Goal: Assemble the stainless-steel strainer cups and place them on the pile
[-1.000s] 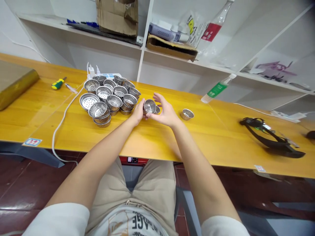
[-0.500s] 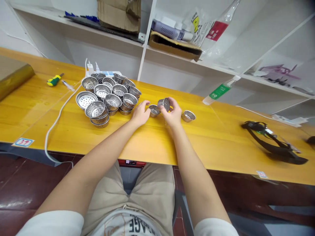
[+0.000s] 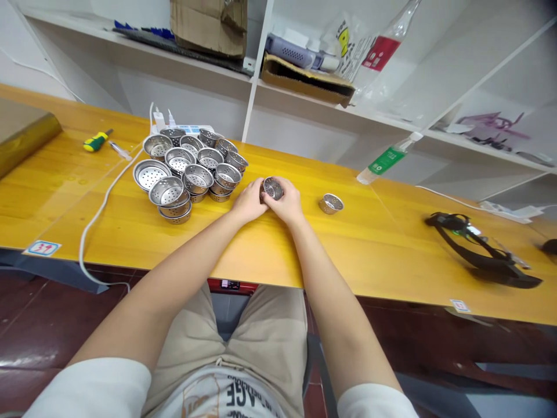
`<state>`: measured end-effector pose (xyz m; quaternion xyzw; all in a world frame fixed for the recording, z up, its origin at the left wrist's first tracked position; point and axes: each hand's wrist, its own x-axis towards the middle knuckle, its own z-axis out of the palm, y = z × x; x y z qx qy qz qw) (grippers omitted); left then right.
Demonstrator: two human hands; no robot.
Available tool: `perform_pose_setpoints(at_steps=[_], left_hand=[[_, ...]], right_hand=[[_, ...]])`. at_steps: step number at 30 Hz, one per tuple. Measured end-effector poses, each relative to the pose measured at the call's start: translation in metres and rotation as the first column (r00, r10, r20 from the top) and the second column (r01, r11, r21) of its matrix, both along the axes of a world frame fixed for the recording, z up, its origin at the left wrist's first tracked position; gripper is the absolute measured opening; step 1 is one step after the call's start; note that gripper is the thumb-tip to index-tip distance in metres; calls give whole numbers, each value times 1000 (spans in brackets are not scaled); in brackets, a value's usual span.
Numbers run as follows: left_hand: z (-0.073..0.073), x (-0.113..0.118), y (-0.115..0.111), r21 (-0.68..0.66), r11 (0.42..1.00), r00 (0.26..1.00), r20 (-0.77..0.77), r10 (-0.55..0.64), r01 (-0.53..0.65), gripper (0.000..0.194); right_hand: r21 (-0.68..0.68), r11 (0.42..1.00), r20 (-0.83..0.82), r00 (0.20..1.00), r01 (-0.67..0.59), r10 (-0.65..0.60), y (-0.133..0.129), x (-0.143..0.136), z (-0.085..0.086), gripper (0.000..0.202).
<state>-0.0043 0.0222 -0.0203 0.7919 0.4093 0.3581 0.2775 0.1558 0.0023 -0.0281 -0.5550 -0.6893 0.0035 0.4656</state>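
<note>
Joining left hand [image 3: 249, 201] around perforated cup [image 3: 272, 188]: right hand [image 3: 288, 200]

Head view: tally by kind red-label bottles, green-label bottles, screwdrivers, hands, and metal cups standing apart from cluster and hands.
Red-label bottle: 1
Green-label bottle: 1
Screwdriver: 1
Hands: 2 (left hand, right hand)
Lone metal cup: 1
Total: 6

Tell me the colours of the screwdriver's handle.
The screwdriver has a green and yellow handle, seen best in the head view.
</note>
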Motion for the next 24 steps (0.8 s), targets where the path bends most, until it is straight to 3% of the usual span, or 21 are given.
perform_pose_setpoints(at_steps=[11, 17, 24], left_hand=[[1, 1, -3, 38, 999, 1000, -27, -2, 3, 53], [0, 0, -4, 52, 998, 999, -40, 26, -23, 58], [-10, 1, 5, 113, 991, 998, 20, 63, -65, 63]], right_hand=[[-29, 1000, 46, 999, -12, 14, 2, 1, -2, 52], [-26, 999, 115, 993, -37, 40, -1, 4, -4, 62], [25, 999, 235, 972, 24, -29, -14, 8, 0, 70]])
